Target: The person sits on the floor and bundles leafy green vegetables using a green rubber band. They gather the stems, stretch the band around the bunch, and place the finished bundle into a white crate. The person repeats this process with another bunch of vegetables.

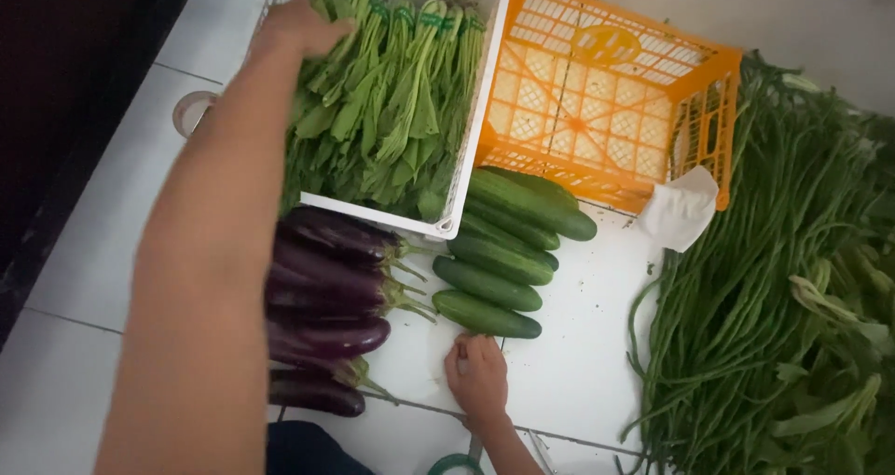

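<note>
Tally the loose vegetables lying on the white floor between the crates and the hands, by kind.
Cucumbers: 5
Eggplants: 5
Total: 10
The left hand rests on the bundled greens; the right hand presses on the floor.

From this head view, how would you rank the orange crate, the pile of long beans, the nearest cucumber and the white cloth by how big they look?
Largest to smallest:
1. pile of long beans, filling the right side
2. orange crate
3. nearest cucumber and white cloth: they look much alike, so I leave them unranked.
</note>
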